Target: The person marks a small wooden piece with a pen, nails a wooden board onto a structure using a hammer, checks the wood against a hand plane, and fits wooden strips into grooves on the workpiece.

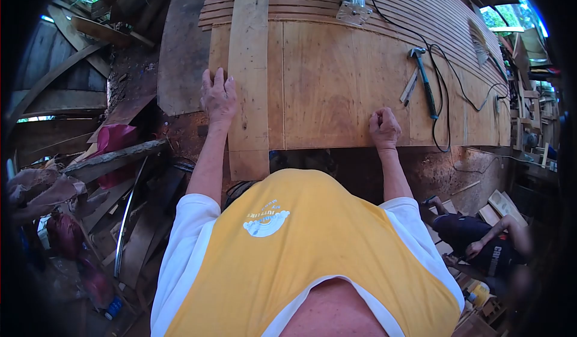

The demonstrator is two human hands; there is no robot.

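Left hand flat and open on thin plywood strip, lying near-to-far across left of surface. Right hand fisted, knuckles on near edge, holding nothing visible. Probably light, stiff yet bendy; best gripped along long edges.

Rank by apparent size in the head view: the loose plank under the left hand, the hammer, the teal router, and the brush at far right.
1. Loose plank, pressed by the left hand.
2. Hammer.
3. Teal router, partly cut off by the frame.
4. Brush, farther away, so unsure against the router.

Right hand is fisted on the plywood panel.
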